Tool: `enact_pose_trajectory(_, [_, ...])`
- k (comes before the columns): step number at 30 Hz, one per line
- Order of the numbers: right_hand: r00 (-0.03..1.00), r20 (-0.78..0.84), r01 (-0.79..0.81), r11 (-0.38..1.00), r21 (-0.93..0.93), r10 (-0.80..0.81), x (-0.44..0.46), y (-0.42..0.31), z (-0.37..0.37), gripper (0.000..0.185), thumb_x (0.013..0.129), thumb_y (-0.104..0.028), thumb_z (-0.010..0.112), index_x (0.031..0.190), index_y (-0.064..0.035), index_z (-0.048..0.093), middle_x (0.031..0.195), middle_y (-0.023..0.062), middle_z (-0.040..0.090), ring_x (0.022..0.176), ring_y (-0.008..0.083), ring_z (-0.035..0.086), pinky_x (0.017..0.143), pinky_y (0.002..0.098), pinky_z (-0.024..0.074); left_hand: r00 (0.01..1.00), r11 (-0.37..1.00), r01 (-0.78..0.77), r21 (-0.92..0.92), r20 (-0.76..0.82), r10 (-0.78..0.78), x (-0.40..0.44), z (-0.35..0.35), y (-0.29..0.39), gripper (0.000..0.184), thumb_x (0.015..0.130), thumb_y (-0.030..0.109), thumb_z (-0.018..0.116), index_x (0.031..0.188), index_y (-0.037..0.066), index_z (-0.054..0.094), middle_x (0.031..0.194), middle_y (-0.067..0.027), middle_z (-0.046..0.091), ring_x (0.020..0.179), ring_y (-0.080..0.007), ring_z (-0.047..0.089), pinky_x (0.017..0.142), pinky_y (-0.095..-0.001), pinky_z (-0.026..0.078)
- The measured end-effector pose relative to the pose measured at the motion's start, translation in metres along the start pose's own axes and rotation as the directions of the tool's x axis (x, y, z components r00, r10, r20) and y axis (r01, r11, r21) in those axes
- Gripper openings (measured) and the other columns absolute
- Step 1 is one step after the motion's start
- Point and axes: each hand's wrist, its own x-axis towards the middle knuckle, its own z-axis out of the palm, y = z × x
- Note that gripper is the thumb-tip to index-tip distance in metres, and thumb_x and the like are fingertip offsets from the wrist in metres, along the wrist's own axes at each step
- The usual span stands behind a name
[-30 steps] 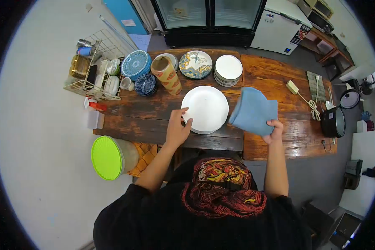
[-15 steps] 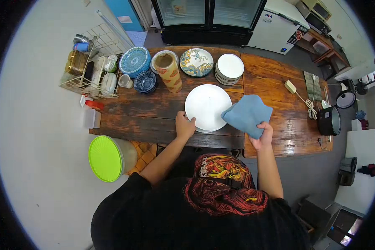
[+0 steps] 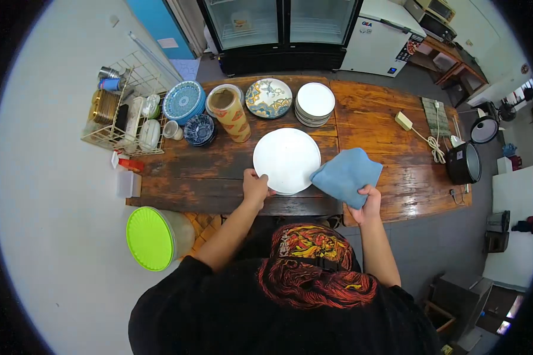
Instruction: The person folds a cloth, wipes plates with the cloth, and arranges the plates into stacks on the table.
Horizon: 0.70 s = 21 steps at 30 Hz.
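Note:
Large white plates (image 3: 286,161) lie stacked near the table's front edge. My left hand (image 3: 256,188) grips the stack's lower left rim, thumb on top and fingers beneath. A folded blue cloth (image 3: 344,176) is held by its lower right part in my right hand (image 3: 367,205). The cloth's left corner touches or overlaps the right rim of the top plate; which of the two cannot be told. Behind the plates are a patterned cardboard tube (image 3: 231,115), a stack of smaller white plates (image 3: 315,99) and a floral plate (image 3: 269,97).
Blue plates (image 3: 184,100) and dark blue bowls (image 3: 200,128) stand left of the tube. A dish rack (image 3: 130,133) is at the far left. On the wooden table's (image 3: 376,148) right side are a power strip (image 3: 404,121) and a black pot (image 3: 463,163). A lidded bin (image 3: 150,238) stands below left.
The cloth has moved left from beside the plates to their right rim. My left hand has taken hold of the rim. The whole view has shifted slightly.

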Motion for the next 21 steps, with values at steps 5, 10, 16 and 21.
enact_pose_trajectory(5, [0.999, 0.041, 0.004, 1.000, 0.029, -0.005, -0.012, -0.006, 0.002, 0.064, 0.068, -0.002, 0.046, 0.132, 0.0019, 0.046, 0.131, 0.0190, 0.055, 0.110, 0.0366, 0.056, 0.096, 0.0419, 0.0469, 0.977, 0.993, 0.092, -0.071, 0.201, -0.076, -0.019, 0.003, 0.026, 0.038, 0.087, 0.004, 0.041, 0.124, -0.004, 0.037, 0.108, -0.0236, 0.050, 0.081, -0.0297, 0.060, 0.058, -0.0337, 0.058])
enact_pose_trajectory(10, [0.996, 0.084, 0.036, 0.997, 0.071, -0.042, -0.016, -0.024, 0.022, 0.061, 0.070, -0.001, 0.048, 0.131, 0.0011, 0.048, 0.129, 0.0179, 0.058, 0.107, 0.0346, 0.058, 0.092, 0.0396, 0.0487, 0.982, 0.981, 0.062, -0.181, 0.189, -0.027, -0.024, 0.006, 0.030, 0.047, 0.083, 0.002, 0.040, 0.129, -0.004, 0.037, 0.106, -0.0248, 0.052, 0.074, -0.0278, 0.059, 0.052, -0.0318, 0.056])
enact_pose_trajectory(16, [0.972, -0.072, 0.199, 0.950, -0.242, -0.222, -0.014, -0.050, 0.006, 0.052, 0.078, -0.005, 0.053, 0.130, 0.0011, 0.050, 0.129, 0.0206, 0.058, 0.108, 0.0340, 0.059, 0.092, 0.0406, 0.0487, 0.962, 0.949, 0.039, -0.313, 0.270, 0.050, -0.055, 0.003, 0.039, 0.057, 0.073, -0.001, 0.039, 0.130, -0.004, 0.038, 0.102, -0.0253, 0.056, 0.070, -0.0297, 0.059, 0.048, -0.0305, 0.052])
enact_pose_trajectory(21, [0.946, 0.162, 0.292, 0.523, -0.801, -0.280, -0.006, -0.080, 0.016, 0.045, 0.089, -0.016, 0.058, 0.130, -0.0003, 0.052, 0.122, 0.0200, 0.062, 0.106, 0.0293, 0.061, 0.091, 0.0382, 0.0501, 0.928, 0.894, 0.119, -0.432, 0.368, 0.055, -0.079, 0.040, 0.046, 0.068, 0.066, -0.001, 0.041, 0.134, -0.005, 0.040, 0.107, -0.0261, 0.059, 0.071, -0.0298, 0.059, 0.047, -0.0309, 0.050])
